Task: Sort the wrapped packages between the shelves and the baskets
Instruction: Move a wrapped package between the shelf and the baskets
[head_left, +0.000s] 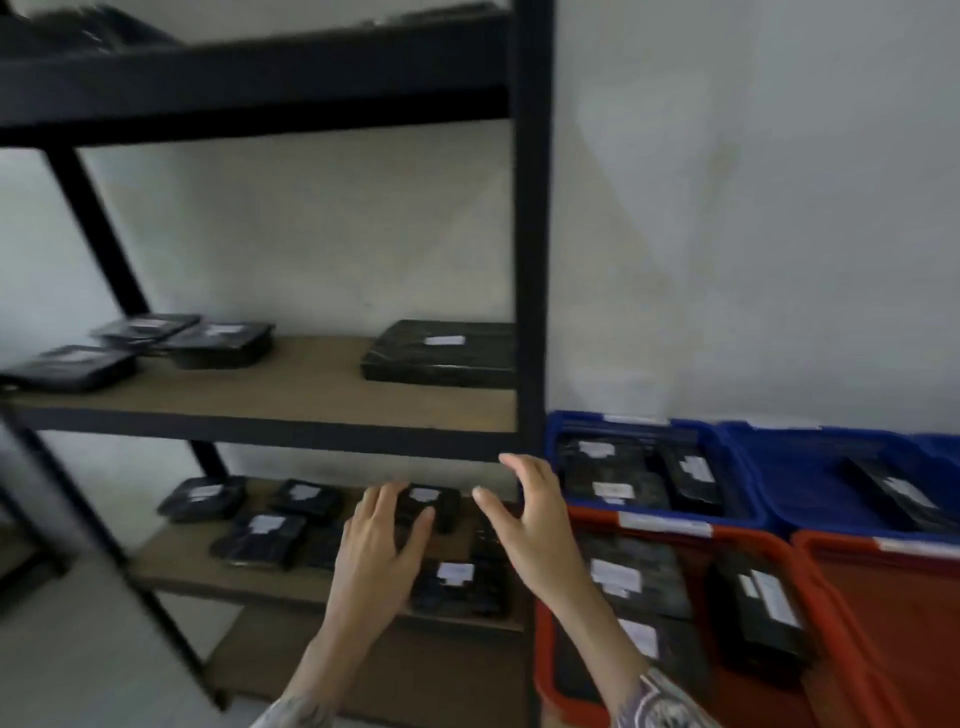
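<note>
Packages (426, 506) crowded the lower shelf (182, 569); my left hand (382, 551) curled over one, right hand (524, 512) spread, holding nothing.

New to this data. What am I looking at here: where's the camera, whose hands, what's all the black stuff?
There is no robot here. A person wears one wide-angle camera on the head, looking forward and down, so both hands are their own.

The black things are wrapped packages with white labels. Several lie on the middle shelf and the lower shelf of a black metal rack. More sit in blue baskets and red baskets to the right of the rack.

The left hand reaches onto the lower shelf, its fingers around a small package; the blur hides whether the grip has closed. The right hand hovers open beside it, holding nothing.
</note>
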